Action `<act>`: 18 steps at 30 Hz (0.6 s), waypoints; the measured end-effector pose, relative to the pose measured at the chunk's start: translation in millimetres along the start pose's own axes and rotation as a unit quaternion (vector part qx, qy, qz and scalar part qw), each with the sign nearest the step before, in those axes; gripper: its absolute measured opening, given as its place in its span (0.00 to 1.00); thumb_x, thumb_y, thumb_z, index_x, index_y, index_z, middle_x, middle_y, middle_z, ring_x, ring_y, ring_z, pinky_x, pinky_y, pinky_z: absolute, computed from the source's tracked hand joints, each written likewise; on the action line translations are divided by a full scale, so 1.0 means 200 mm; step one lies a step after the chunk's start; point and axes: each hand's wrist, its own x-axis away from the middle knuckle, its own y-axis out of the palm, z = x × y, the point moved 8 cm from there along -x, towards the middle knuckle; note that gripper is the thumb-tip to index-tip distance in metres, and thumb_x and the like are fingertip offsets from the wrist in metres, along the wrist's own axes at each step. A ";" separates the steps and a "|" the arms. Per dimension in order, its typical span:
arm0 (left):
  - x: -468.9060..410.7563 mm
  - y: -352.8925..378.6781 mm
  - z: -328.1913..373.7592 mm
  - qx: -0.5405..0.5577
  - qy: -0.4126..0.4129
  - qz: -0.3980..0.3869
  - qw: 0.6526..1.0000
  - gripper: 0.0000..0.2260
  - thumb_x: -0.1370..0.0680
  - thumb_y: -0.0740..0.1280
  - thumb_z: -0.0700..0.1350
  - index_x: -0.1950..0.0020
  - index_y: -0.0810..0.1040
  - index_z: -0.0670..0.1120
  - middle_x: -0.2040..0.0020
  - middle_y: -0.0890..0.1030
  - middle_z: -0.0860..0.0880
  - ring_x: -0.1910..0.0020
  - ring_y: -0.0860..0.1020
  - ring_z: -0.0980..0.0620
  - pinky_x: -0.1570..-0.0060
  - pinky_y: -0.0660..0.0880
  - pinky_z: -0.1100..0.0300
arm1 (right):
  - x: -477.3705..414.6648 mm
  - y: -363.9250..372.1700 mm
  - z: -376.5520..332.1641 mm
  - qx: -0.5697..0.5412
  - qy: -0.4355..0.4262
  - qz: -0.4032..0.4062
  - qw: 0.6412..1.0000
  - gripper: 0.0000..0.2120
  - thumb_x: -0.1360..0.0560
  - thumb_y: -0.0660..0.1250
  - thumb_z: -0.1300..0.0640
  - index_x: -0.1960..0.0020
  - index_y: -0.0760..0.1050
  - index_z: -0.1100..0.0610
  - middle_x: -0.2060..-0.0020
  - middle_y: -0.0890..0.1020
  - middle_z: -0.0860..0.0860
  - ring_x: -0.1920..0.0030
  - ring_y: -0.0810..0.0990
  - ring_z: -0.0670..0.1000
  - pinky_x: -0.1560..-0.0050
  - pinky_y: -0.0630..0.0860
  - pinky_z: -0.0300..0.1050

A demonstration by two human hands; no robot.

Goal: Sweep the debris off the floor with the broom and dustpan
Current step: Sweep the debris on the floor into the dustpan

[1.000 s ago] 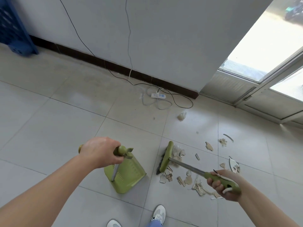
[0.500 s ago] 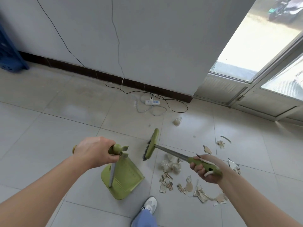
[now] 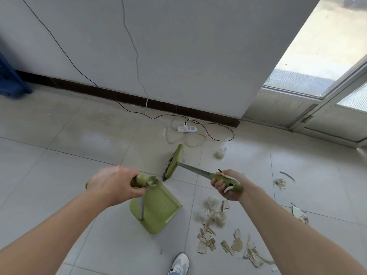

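My left hand (image 3: pixel 114 185) grips the green top of the dustpan's handle; the green dustpan (image 3: pixel 158 211) stands on the tile below it, its mouth facing right. My right hand (image 3: pixel 225 185) grips the green handle of the broom. The broom's head (image 3: pixel 174 161) is out ahead, beyond the dustpan, near the power strip. A heap of debris (image 3: pixel 214 231), crumpled clear plastic and torn cardboard bits, lies on the floor right of the dustpan. More scraps (image 3: pixel 281 183) lie farther right, and one crumpled piece (image 3: pixel 220 153) sits near the cables.
A white power strip (image 3: pixel 187 129) with looped black and white cables lies by the wall's dark skirting. A glass door frame (image 3: pixel 309 116) stands at the right. A blue crate (image 3: pixel 10 82) is at far left. My white shoe (image 3: pixel 179 262) is at the bottom.
The broom head has lifted away from the debris heap and swung forward towards the power strip. My right hand moved left and up. The dustpan stayed roughly in place.
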 end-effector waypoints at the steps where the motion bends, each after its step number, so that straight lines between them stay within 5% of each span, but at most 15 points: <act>1: -0.03 -0.01 0.02 0.000 0.004 0.000 1.000 0.15 0.27 0.64 0.63 0.57 0.76 0.51 0.61 0.79 0.53 0.60 0.77 0.51 0.73 0.65 0.61 | 0.00 -0.02 -0.02 -0.010 0.000 0.006 1.000 0.20 0.21 0.53 0.58 0.69 0.71 0.64 0.68 0.70 0.52 0.84 0.69 0.46 0.86 0.65 0.31; 5: -0.18 -0.02 0.10 -0.009 0.027 -0.002 1.000 0.17 0.29 0.63 0.64 0.59 0.76 0.50 0.64 0.79 0.53 0.62 0.77 0.52 0.71 0.67 0.60 | 0.04 -0.16 -0.10 -0.047 0.006 0.018 0.999 0.11 0.22 0.55 0.58 0.60 0.68 0.62 0.73 0.73 0.53 0.84 0.70 0.46 0.86 0.65 0.32; 18: -0.36 -0.12 0.44 -0.016 0.104 -0.023 0.994 0.13 0.27 0.64 0.63 0.60 0.75 0.54 0.64 0.77 0.56 0.62 0.76 0.53 0.69 0.69 0.61 | 0.33 -0.55 -0.03 -0.097 -0.010 0.071 0.993 0.16 0.20 0.55 0.54 0.61 0.68 0.62 0.72 0.72 0.54 0.85 0.69 0.47 0.88 0.65 0.33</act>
